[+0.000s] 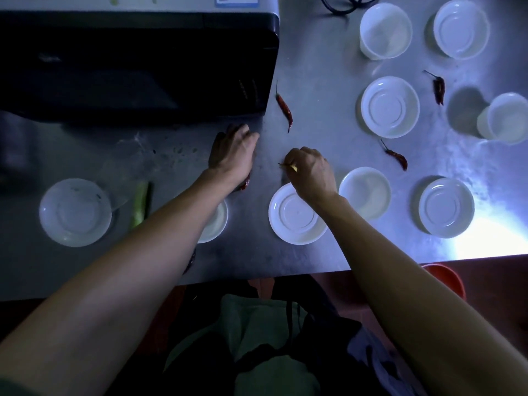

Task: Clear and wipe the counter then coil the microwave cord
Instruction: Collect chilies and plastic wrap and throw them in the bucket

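A dark microwave (137, 67) stands at the back left of the steel counter (314, 67). Its black cord (340, 5) lies at the far edge. My left hand (233, 151) is curled palm down by the microwave's front corner, and a red chilli (246, 182) pokes out under its wrist. My right hand (310, 172) is closed, pinching a small yellowish scrap (293, 167) with a thin stem. Loose dried chillies lie beside the microwave (284, 108), in the middle right (395, 155) and at the far right (438, 87).
Several white bowls are spread over the counter, one (294, 217) just under my right wrist and one (75, 212) at the left. A green vegetable piece (140, 204) lies left of my left forearm. An orange bucket (445, 280) sits below the counter's front edge.
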Demonstrator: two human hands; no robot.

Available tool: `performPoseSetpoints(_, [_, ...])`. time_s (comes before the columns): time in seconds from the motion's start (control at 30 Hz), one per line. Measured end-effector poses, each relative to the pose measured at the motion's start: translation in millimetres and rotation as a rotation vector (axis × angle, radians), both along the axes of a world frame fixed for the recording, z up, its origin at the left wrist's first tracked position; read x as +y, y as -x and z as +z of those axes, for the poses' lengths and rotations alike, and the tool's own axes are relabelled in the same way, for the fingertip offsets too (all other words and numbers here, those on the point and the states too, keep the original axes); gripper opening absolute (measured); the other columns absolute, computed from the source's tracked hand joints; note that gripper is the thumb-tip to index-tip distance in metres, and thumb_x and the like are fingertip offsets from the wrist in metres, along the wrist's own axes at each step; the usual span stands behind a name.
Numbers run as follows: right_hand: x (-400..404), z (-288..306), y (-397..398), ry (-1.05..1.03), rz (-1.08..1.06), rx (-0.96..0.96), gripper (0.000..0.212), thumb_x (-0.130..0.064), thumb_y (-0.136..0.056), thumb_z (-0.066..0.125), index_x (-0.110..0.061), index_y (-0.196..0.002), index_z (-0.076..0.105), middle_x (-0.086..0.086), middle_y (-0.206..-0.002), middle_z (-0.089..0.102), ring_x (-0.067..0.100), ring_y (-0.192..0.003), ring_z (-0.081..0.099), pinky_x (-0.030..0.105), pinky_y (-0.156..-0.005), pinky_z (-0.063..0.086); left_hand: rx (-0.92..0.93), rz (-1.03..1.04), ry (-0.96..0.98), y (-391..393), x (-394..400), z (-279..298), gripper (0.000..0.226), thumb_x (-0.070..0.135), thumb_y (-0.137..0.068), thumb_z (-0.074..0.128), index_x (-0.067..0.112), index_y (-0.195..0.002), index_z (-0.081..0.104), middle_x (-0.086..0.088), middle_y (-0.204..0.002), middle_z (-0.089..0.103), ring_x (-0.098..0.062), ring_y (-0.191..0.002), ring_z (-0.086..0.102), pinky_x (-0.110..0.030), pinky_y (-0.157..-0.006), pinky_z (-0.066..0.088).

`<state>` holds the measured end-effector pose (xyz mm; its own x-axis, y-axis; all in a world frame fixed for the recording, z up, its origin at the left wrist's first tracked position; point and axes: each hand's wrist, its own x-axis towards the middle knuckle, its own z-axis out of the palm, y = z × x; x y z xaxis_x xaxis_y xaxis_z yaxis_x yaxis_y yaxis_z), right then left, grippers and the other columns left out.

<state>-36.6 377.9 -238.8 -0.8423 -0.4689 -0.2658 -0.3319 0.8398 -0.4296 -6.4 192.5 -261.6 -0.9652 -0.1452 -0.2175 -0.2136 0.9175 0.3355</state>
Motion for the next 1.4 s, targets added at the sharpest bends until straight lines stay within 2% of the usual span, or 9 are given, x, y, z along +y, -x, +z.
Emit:
performPoseSetpoints(0.17, [3.2,6.4,-9.9,0.086,-0.081,0.027,0.010,-0.014,-0.093,0.064,-0.007,-0.094,0.070,0.009,-0.089,0.067,0.031,-0.083,0.059,0.036,-0.066,0.047,0.025,-0.004,-0.003,2.3,0.8,-0.3,0.016,0.008,-0.095,0.050,0.012,-0.104,0.063,-0.010,-0.108,0.056,-0.031,-0.102,0.055,-0.038,-0.081,0.046])
performPoseSetpoints(0.27, [3.4,12.1,-14.3,0.129,-0.168,0.002,0.010,-0.014,-0.091,0.063,-0.008,-0.096,0.070,0.010,-0.091,0.067,0.032,-0.085,0.060,0.042,-0.068,0.051,0.024,-0.042,-0.059,1.9,-1.1,-0.2,0.013,0.013,-0.094,0.048,0.011,-0.098,0.060,-0.011,-0.107,0.054,-0.033,-0.098,0.055,-0.036,-0.074,0.040])
performPoseSetpoints(0.4, [5.0,20.6,-18.6,0.179,-0.263,0.014,0.012,-0.008,-0.089,0.062,-0.007,-0.096,0.071,0.011,-0.091,0.067,0.031,-0.085,0.061,0.046,-0.069,0.052,0.035,-0.125,-0.043,-1.6,-0.6,1.9,0.012,0.004,-0.086,0.058,0.011,-0.095,0.058,-0.011,-0.106,0.054,-0.034,-0.097,0.054,-0.039,-0.073,0.041])
performPoseSetpoints(0.53, [14.3,30.8,-20.4,0.219,-0.370,0.027,0.011,-0.012,-0.089,0.063,-0.011,-0.097,0.071,0.007,-0.093,0.068,0.027,-0.086,0.062,0.044,-0.072,0.053,0.123,-0.174,-0.080,1.8,5.2,9.1,0.008,0.007,-0.090,0.052,0.012,-0.092,0.058,-0.012,-0.101,0.055,-0.033,-0.097,0.053,-0.040,-0.072,0.040])
performPoseSetpoints(0.7, [51.0,44.9,-23.0,0.289,-0.508,0.078,0.010,-0.012,-0.087,0.066,-0.010,-0.095,0.072,0.006,-0.091,0.070,0.025,-0.083,0.064,0.044,-0.074,0.052,0.186,-0.287,-0.094,14.3,38.9,26.8,0.019,0.000,-0.086,0.050,0.012,-0.093,0.062,-0.011,-0.101,0.059,-0.034,-0.103,0.054,-0.044,-0.076,0.047])
performPoseSetpoints(0.87, [117.5,53.3,-34.4,0.332,-0.670,0.112,0.010,-0.015,-0.088,0.065,-0.013,-0.096,0.071,0.002,-0.094,0.071,0.021,-0.086,0.064,0.042,-0.079,0.053,0.210,-0.412,-0.091,31.8,106.5,49.3,0.017,0.005,-0.087,0.054,0.013,-0.094,0.066,-0.009,-0.100,0.063,-0.032,-0.104,0.055,-0.044,-0.081,0.044])
performPoseSetpoints(1.03, [203.3,56.6,-63.0,0.377,-0.786,0.179,0.007,-0.015,-0.087,0.068,-0.014,-0.092,0.072,0.001,-0.089,0.070,0.016,-0.079,0.061,0.037,-0.076,0.052,0.194,-0.548,-0.059,33.1,198.8,64.7,0.023,0.004,-0.088,0.052,0.016,-0.099,0.067,-0.008,-0.105,0.063,-0.030,-0.108,0.053,-0.044,-0.086,0.043])
performPoseSetpoints(1.27, [346.0,52.2,-129.2,0.314,-1.012,0.183,0.012,-0.018,-0.084,0.067,-0.018,-0.095,0.073,0.001,-0.094,0.072,0.021,-0.086,0.065,0.040,-0.079,0.054,0.163,-0.780,-0.070,3.0,349.8,72.3,0.016,0.008,-0.091,0.055,0.014,-0.099,0.067,-0.008,-0.103,0.063,-0.031,-0.105,0.053,-0.041,-0.084,0.044])
performPoseSetpoints(1.4, [422.9,46.0,-177.0,0.285,-1.096,0.203,0.010,-0.018,-0.086,0.068,-0.014,-0.093,0.074,0.006,-0.092,0.072,0.027,-0.086,0.066,0.041,-0.077,0.053,0.147,-0.928,-0.049,-21.7,435.2,74.7,0.014,0.011,-0.090,0.058,0.015,-0.099,0.068,-0.008,-0.102,0.064,-0.031,-0.106,0.054,-0.041,-0.085,0.042])
